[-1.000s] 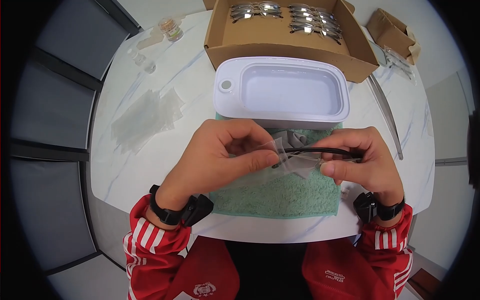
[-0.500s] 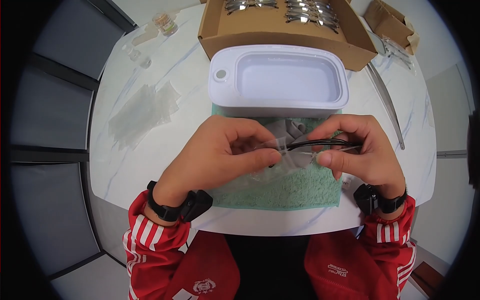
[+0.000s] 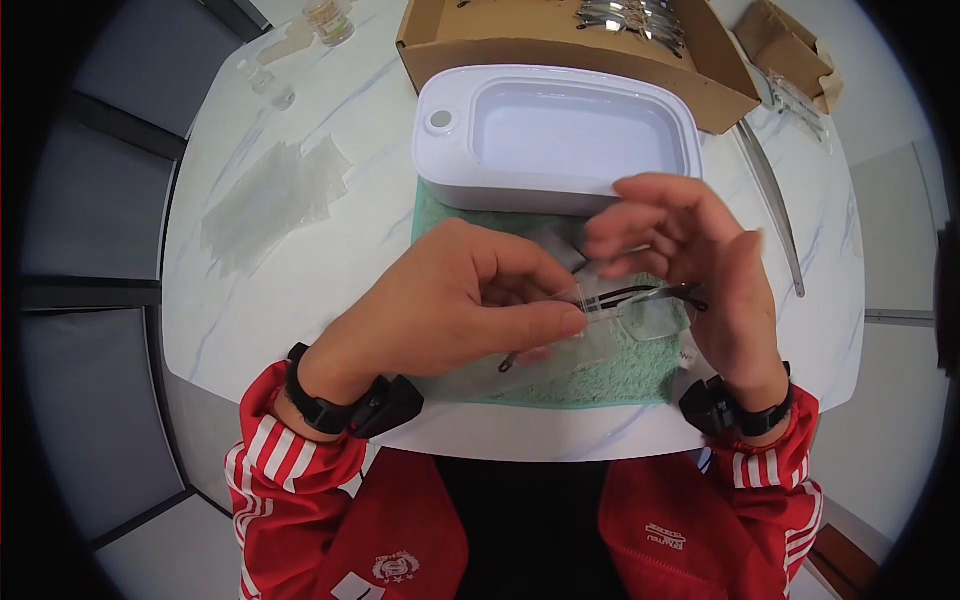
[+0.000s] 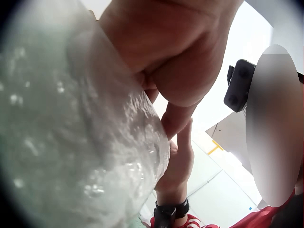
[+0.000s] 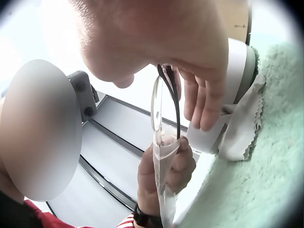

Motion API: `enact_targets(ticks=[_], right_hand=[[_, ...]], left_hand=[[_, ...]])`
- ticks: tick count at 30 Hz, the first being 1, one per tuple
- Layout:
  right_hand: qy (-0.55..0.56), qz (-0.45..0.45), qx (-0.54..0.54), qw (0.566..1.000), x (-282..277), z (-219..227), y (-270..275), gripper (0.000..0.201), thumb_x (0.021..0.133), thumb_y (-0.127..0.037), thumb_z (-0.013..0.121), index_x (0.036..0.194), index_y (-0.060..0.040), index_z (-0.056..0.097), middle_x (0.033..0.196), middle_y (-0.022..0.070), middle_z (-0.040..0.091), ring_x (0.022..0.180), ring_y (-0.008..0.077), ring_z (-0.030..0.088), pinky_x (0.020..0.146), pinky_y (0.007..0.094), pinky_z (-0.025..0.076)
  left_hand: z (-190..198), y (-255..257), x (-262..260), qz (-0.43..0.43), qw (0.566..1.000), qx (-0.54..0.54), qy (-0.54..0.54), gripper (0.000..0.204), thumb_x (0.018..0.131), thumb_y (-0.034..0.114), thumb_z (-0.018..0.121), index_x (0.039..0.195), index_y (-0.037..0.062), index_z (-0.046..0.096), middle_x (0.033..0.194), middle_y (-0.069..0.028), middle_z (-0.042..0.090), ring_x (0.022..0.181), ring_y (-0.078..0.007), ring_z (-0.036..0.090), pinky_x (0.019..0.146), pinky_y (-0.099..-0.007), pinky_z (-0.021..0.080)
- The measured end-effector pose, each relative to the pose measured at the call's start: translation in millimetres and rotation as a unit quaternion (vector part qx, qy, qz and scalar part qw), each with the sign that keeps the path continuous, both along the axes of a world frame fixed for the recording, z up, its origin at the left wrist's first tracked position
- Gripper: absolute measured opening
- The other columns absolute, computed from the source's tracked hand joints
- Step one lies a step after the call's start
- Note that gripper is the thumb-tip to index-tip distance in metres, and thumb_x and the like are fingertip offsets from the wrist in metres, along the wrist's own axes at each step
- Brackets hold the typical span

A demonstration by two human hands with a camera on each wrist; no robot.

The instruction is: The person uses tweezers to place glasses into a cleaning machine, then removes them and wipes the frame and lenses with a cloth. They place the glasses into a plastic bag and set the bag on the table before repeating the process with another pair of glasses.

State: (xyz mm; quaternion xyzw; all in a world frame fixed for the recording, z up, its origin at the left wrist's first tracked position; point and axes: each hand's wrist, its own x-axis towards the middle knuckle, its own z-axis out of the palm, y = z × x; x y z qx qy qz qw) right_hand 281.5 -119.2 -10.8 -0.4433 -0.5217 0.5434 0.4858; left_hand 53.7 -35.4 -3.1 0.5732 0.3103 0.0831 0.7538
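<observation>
Over the green towel (image 3: 625, 388), my left hand (image 3: 450, 300) pinches a clear plastic bag (image 5: 163, 173) with a pair of eyeglasses (image 3: 655, 316) partly inside it. The lenses and dark temples stick out of the bag's mouth toward the right; one temple tip shows below the left thumb. My right hand (image 3: 715, 265) is raised beside the glasses with its fingers loosely spread and nothing in its grasp. A grey cloth (image 5: 241, 135) with a zigzag edge lies on the towel behind the hands. In the left wrist view, the bag covers much of the picture.
A white tub with a basin (image 3: 515, 193) stands behind the towel. Farther back is a cardboard box (image 3: 520, 45) holding several eyeglasses (image 3: 630, 18). Flat clear bags (image 3: 272, 205) lie at left, near a small bottle (image 3: 268, 85). A curved metal strip (image 3: 772, 210) lies at right.
My right hand has let go of the eyeglasses and lifted up and away, its fingers opening. The left hand keeps its pinch on the bag and has shifted slightly right.
</observation>
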Motion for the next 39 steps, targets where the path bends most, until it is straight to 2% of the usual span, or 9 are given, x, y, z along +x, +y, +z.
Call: enact_targets(ticks=[2, 8, 13, 16, 18, 21, 31, 33, 39], right_hand=[[-0.004, -0.019, 0.042, 0.999, 2, -3, 2, 0.102, 0.093, -0.082, 0.019, 0.146, 0.0027, 0.037, 0.129, 0.0191, 0.058, 0.119, 0.0257, 0.056, 0.102, 0.0387, 0.044], [-0.028, -0.004, 0.007, 1.000, -23, -7, -3, 0.109, 0.090, -0.086, 0.025, 0.154, 0.0017, 0.025, 0.139, 0.0204, 0.049, 0.129, 0.0285, 0.049, 0.109, 0.0438, 0.039], [0.031, 0.031, -0.057, 0.997, -27, -3, -5, 0.115, 0.087, -0.089, 0.023, 0.157, 0.0016, 0.019, 0.141, 0.0216, 0.046, 0.129, 0.0303, 0.049, 0.109, 0.0438, 0.040], [0.048, -0.002, 0.012, 0.999, -21, -9, -2, 0.099, 0.096, -0.076, 0.036, 0.156, 0.0014, 0.022, 0.140, 0.0209, 0.047, 0.125, 0.0274, 0.052, 0.106, 0.0411, 0.043], [0.057, -0.040, 0.033, 0.997, -15, -6, -4, 0.058, 0.103, -0.030, 0.058, 0.149, 0.0018, 0.042, 0.133, 0.0169, 0.054, 0.122, 0.0219, 0.054, 0.101, 0.0346, 0.043], [-0.030, -0.073, 0.065, 0.995, -2, -6, -4, 0.036, 0.099, -0.007, 0.061, 0.133, 0.0035, 0.060, 0.122, 0.0127, 0.062, 0.113, 0.0168, 0.058, 0.096, 0.0291, 0.045], [-0.163, -0.060, 0.181, 0.968, -11, -2, 1, 0.028, 0.091, -0.002, 0.072, 0.118, 0.0022, 0.069, 0.107, 0.0088, 0.068, 0.091, 0.0121, 0.062, 0.079, 0.0260, 0.049], [-0.034, -0.083, 0.017, 0.996, -17, 0, -4, 0.013, 0.090, -0.003, 0.075, 0.102, 0.0003, 0.070, 0.092, 0.0038, 0.070, 0.083, 0.0079, 0.061, 0.075, 0.0223, 0.047], [-0.056, -0.077, -0.012, 0.995, -10, -7, -8, 0.011, 0.091, -0.002, 0.073, 0.095, -0.0010, 0.063, 0.080, -0.0001, 0.066, 0.074, 0.0041, 0.058, 0.066, 0.0207, 0.045]], left_hand=[[-1, -1, 4, -0.001, 0.999, -0.027, -0.026, 0.023, 0.089, 0.006, 0.077, 0.109, -0.0051, 0.070, 0.087, -0.0080, 0.073, 0.070, -0.0104, 0.068, 0.062, -0.0234, 0.053], [0, -6, 16, -0.068, 0.994, 0.089, 0.000, 0.026, 0.085, 0.005, 0.080, 0.107, -0.0039, 0.070, 0.092, -0.0050, 0.073, 0.080, -0.0087, 0.067, 0.067, -0.0226, 0.053], [0, -10, 21, -0.055, 0.996, 0.067, -0.016, 0.023, 0.086, 0.003, 0.077, 0.107, -0.0032, 0.070, 0.094, -0.0042, 0.073, 0.084, -0.0088, 0.068, 0.072, -0.0229, 0.054], [1, -7, 16, 0.001, 0.999, 0.040, -0.035, 0.023, 0.088, 0.001, 0.074, 0.110, -0.0042, 0.069, 0.096, -0.0067, 0.073, 0.084, -0.0105, 0.069, 0.073, -0.0242, 0.055], [1, -5, 14, 0.050, 0.997, -0.011, -0.051, 0.024, 0.090, 0.001, 0.072, 0.112, -0.0052, 0.068, 0.097, -0.0082, 0.073, 0.083, -0.0115, 0.069, 0.074, -0.0248, 0.056], [0, -3, 13, 0.115, 0.988, -0.030, -0.100, 0.025, 0.092, 0.002, 0.069, 0.115, -0.0072, 0.066, 0.096, -0.0099, 0.073, 0.082, -0.0134, 0.070, 0.074, -0.0262, 0.057], [-10, 0, 17, 0.135, 0.984, 0.019, -0.112, 0.027, 0.096, 0.003, 0.065, 0.121, -0.0055, 0.062, 0.094, -0.0094, 0.074, 0.079, -0.0101, 0.068, 0.072, -0.0243, 0.054], [-9, -2, 16, 0.135, 0.983, 0.034, -0.122, 0.029, 0.096, 0.004, 0.065, 0.123, -0.0044, 0.060, 0.093, -0.0084, 0.074, 0.079, -0.0091, 0.067, 0.073, -0.0235, 0.053], [-3, -2, 12, 0.101, 0.990, 0.079, -0.062, 0.037, 0.095, 0.007, 0.069, 0.129, -0.0017, 0.057, 0.093, -0.0080, 0.075, 0.083, -0.0074, 0.067, 0.074, -0.0213, 0.052]])
